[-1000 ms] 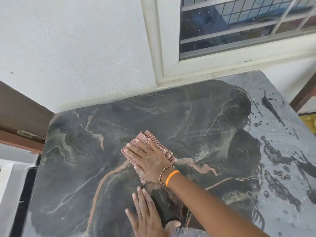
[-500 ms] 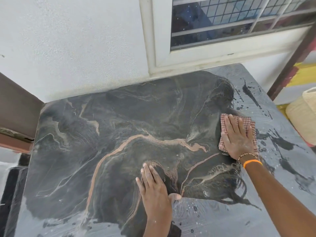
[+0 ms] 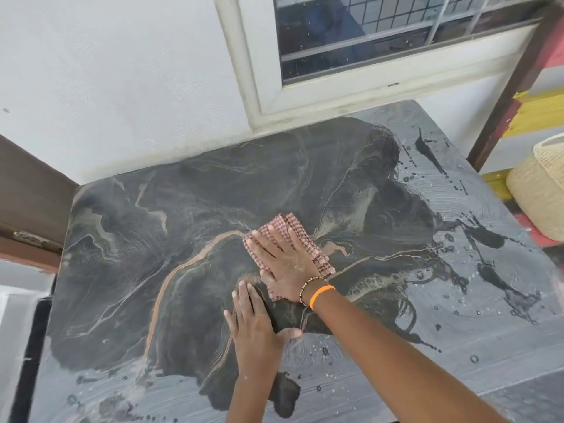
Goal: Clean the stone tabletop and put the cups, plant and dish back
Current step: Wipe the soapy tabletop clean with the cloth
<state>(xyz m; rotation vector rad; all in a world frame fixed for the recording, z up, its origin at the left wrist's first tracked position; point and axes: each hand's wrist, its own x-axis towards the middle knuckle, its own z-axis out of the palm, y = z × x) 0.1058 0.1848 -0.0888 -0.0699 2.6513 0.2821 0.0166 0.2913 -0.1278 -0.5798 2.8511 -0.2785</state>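
The dark stone tabletop (image 3: 128, 270) fills the head view, wet and dark in the middle, with pale soapy smears along its right and near sides. My right hand (image 3: 285, 264) lies flat, fingers spread, pressing a folded red checked cloth (image 3: 287, 225) onto the middle of the stone. It wears a bead bracelet and an orange band at the wrist. My left hand (image 3: 254, 329) rests palm down on the wet stone just in front of the right hand, fingers together, holding nothing. No cups, plant or dish are in view.
A white wall (image 3: 122, 71) and a barred window (image 3: 381, 32) stand right behind the table's far edge. A woven cream basket (image 3: 540, 190) sits off the right side beside a brown post (image 3: 515, 77). A brown ledge (image 3: 27, 193) runs at the left.
My right hand slid the cloth from the centre to the table's right side and back to the centre. My left hand stayed planted on the stone.
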